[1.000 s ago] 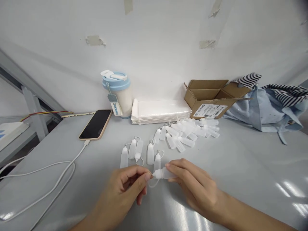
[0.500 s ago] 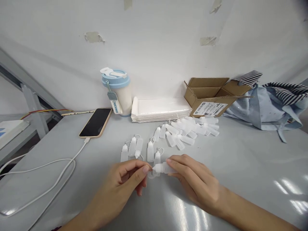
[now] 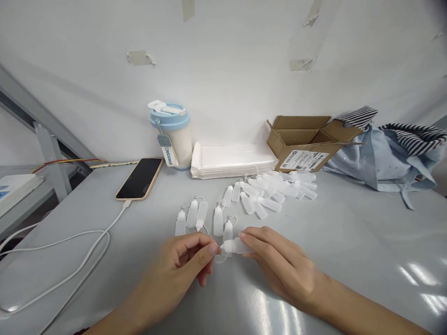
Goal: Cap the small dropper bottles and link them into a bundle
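Note:
My right hand [image 3: 279, 260] is closed around a small translucent squeeze bottle [image 3: 240, 246], which lies sideways with its white nozzle pointing left. At that nozzle tip, the thumb and forefinger of my left hand [image 3: 188, 260] are pinched together; the fingertips hide what is between them. A thin clear strap loops below the bottle's neck. Just behind the held bottle lies another dropper bottle [image 3: 228, 229], with a further capped one [image 3: 218, 221] beside it. Several similar bottles [image 3: 192, 214] lie beyond my left hand.
A pile of translucent bottles [image 3: 268, 188] lies in front of a stack of white padded envelopes [image 3: 233, 160]. An open cardboard box [image 3: 303, 156] and a blue cloth bag [image 3: 373, 158] stand at the right. Leftward are a lidded cup [image 3: 178, 139], a phone [image 3: 139, 179] and its white cable [image 3: 108, 228].
Both hands stay almost where they were, with the bottle still between them. The view has shifted slightly, and the bottle's nozzle sits a touch closer to my left fingertips.

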`<state>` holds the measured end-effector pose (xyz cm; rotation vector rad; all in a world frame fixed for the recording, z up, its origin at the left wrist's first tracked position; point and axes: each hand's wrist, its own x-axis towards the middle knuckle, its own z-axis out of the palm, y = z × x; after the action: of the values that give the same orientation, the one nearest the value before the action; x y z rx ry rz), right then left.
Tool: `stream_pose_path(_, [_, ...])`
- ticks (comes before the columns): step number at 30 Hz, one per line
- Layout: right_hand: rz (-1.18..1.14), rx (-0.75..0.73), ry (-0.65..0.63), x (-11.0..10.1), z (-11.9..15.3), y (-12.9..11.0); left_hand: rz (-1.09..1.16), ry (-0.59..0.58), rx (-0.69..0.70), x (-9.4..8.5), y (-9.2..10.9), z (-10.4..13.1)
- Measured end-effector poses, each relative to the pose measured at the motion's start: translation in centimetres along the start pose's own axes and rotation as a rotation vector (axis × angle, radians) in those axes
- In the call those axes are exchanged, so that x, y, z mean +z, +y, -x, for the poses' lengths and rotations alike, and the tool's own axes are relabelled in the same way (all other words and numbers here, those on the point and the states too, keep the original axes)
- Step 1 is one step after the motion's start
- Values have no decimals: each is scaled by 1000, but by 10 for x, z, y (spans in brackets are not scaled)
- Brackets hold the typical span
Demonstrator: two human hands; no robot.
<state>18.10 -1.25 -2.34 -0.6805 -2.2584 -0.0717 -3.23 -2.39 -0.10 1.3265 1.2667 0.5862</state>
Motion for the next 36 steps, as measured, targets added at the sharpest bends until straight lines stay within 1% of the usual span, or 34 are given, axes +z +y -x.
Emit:
stream_pose_path(4, [-16,-18,-13,3,4,2,-2,-3,-4,1,-3,-1])
stream_pose_path(7, [29,-12,-92,4,4,11,2,-11,8,2,-4,0])
stream_pose_path(8, [51,6,-120,4,3,15,7,-6,15,2,-4,1])
stream_pose_path(10, [131,93,-182,4,0,27,17,19,24,0,-3,3])
stream_pose_path(12, [218,169,-216,6,-3,39,53,79,32,-4,-1,4])
stream_pose_path(14, [276,203,-292,8,-4,49,161,148,17,-10,1,3])
stream_pose_path(16, [312,249,-388,11,-4,55,328,191,-23,-15,2,1])
stream_pose_path(19, [317,293,-505,14,-2,59,521,201,-92,-16,3,-3])
stream_pose_path(21, [313,310,-525,15,0,58,549,185,-114,-13,3,-4])
stream_pose_path(26, [343,327,-477,15,1,55,453,127,-138,-6,1,0])
stream_pose_path(29, [360,318,-456,15,1,53,375,92,-153,-6,-1,0])
stream_pose_path(31, [367,313,-442,15,1,52,284,82,-132,-7,-1,-2])
stream_pose_path(33, [366,317,-425,14,1,50,146,131,-85,-7,-1,-5])
stream_pose_path(36, [342,334,-395,11,-1,49,-37,240,-35,-9,-2,-7])
